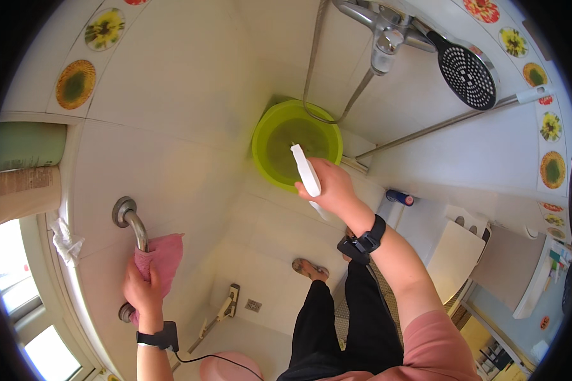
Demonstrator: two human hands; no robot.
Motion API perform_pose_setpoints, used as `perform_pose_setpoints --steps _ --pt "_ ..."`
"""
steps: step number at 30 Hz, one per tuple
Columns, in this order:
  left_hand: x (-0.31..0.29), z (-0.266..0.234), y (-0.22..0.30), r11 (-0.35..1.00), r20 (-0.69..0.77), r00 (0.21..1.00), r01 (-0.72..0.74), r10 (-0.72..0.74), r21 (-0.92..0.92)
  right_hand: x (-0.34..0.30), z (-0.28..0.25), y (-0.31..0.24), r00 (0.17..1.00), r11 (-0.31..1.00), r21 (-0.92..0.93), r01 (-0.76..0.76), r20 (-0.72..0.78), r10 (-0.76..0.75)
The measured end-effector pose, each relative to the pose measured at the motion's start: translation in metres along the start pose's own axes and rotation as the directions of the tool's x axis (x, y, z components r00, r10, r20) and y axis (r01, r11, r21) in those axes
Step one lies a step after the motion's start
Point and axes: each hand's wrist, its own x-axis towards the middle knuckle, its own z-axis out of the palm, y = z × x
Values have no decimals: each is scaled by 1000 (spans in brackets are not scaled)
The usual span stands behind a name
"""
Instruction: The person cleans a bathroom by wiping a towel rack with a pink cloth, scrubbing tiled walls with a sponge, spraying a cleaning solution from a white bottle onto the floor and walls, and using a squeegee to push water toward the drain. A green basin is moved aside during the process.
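Observation:
My left hand (142, 289) is closed around a pink cloth (169, 259), which is wrapped over the metal grab bar (135, 227) on the left wall. Part of the cloth hangs free beside the bar. My right hand (334, 185) grips a white spray bottle (306, 170), held up with its nozzle end toward the far wall. Most of the bottle's body is hidden by the hand. Below and beyond it, a lime-green basin (262, 162) with liquid in it sits in the far corner.
A shower mixer (388, 38) with its hose and a black shower head (467, 73) is on the far right wall. A long pole (438, 130) leans there. Pale bottles (25, 149) stand on the left ledge. A squeegee-like tool (227, 301) and a pink basin (225, 367) are low down.

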Motion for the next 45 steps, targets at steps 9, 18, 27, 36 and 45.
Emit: perform_pose_setpoints --steps 9,18,27,36,45 --pt "-1 -1 4 999 -50 998 -42 43 22 25 4 -25 992 991 129 17 -125 -1" --pt "1 -2 6 998 -49 997 -56 56 10 20 27 3 996 995 27 -91 -12 92" --pt "-1 -1 5 999 -20 999 -30 31 14 -6 60 29 976 966 142 -216 -6 219" --pt "2 -5 9 998 -4 1000 -8 8 -60 -49 86 105 933 926 175 -333 -80 351" --pt "-12 -2 -23 949 127 983 162 -131 -272 -54 95 276 723 654 347 -673 494 483"
